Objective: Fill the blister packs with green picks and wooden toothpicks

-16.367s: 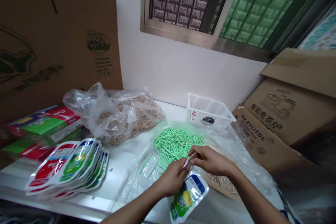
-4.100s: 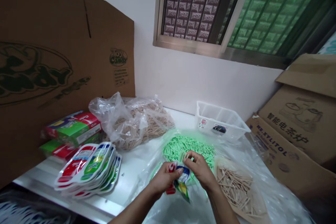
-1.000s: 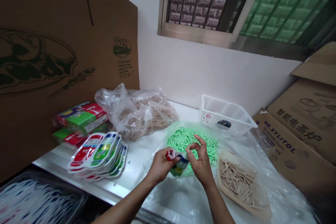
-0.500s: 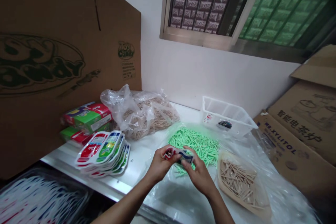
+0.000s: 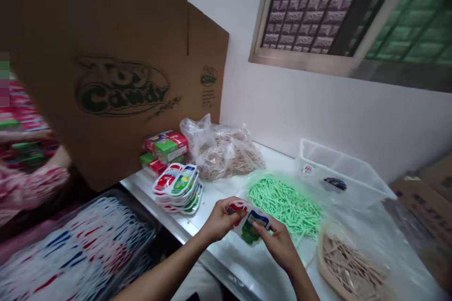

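Note:
A small printed packet (image 5: 249, 235), white-edged with a red part and a blue-and-green part, is held up over the table between both hands. My left hand (image 5: 219, 221) is closed on its red end, thumb on the front. My right hand (image 5: 278, 243) grips the blue-and-green end, the thumb lying across its face. Just beyond the hands spreads a pile of thin light-green sticks (image 5: 282, 202). To the left, a stack of similar red, green and blue printed packets (image 5: 176, 188) lies on the white table (image 5: 226, 268).
Behind the stack are colourful boxes (image 5: 168, 146) and a clear bag of tan sticks (image 5: 229, 155). A clear bin (image 5: 353, 178) and a tray of tan sticks (image 5: 323, 263) stand right. A large carton (image 5: 116, 136), a crate of white strips (image 5: 77, 244) and another person's sleeve (image 5: 35, 186) are left.
My view has swung left, bringing the other person's arm and more of the crate into sight. The packet now shows more of its printed face; both hands still hold it.

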`<state>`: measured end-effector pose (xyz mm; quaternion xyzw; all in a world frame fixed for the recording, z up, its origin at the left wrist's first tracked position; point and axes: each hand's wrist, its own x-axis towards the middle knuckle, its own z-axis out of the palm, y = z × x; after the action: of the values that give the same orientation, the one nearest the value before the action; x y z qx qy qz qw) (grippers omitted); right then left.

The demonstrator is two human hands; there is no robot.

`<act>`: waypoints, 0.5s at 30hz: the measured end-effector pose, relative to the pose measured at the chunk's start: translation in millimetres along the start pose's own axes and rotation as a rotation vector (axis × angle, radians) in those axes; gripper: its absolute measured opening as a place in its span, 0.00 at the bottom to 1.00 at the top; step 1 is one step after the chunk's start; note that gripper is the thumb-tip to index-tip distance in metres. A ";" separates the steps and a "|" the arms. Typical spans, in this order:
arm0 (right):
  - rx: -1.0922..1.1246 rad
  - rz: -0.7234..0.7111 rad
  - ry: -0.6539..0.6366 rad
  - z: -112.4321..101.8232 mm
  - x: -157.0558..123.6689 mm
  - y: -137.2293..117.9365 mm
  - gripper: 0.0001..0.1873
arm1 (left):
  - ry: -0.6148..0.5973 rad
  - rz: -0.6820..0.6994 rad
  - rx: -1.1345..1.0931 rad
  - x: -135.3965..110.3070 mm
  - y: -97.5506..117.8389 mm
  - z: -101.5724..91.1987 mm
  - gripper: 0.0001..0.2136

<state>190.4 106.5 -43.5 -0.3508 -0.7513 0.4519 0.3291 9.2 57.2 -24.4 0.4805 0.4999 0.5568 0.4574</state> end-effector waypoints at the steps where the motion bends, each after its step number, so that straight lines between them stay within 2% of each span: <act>1: 0.006 0.012 -0.028 6.3 4.9 -2.2 0.14 | 0.044 0.001 0.011 -2.3 -0.4 -6.6 0.14; 3: 0.035 0.031 -0.081 23.0 20.6 -10.6 0.16 | 0.152 0.043 0.071 -5.7 2.8 -26.4 0.17; 5: 0.054 0.015 -0.137 45.9 44.5 -24.2 0.17 | 0.262 0.101 0.172 -6.5 12.3 -55.4 0.19; 8: -0.017 -0.015 -0.241 90.3 92.7 -47.8 0.16 | 0.402 0.160 0.435 -1.0 32.8 -111.2 0.22; 11: -0.066 -0.027 -0.307 139.5 142.3 -63.2 0.16 | 0.537 0.206 0.799 11.8 45.4 -168.6 0.26; 13: -0.123 -0.037 -0.329 168.2 167.3 -65.3 0.15 | 0.569 0.181 0.862 20.3 42.3 -200.0 0.30; 15: -0.202 -0.048 -0.307 188.9 183.0 -61.6 0.14 | 0.565 0.153 0.902 25.0 30.3 -222.2 0.34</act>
<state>-75.3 151.4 -25.8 -0.2909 -0.8425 0.4143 0.1844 -215.2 53.5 -0.8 0.4955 0.7568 0.4261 0.0114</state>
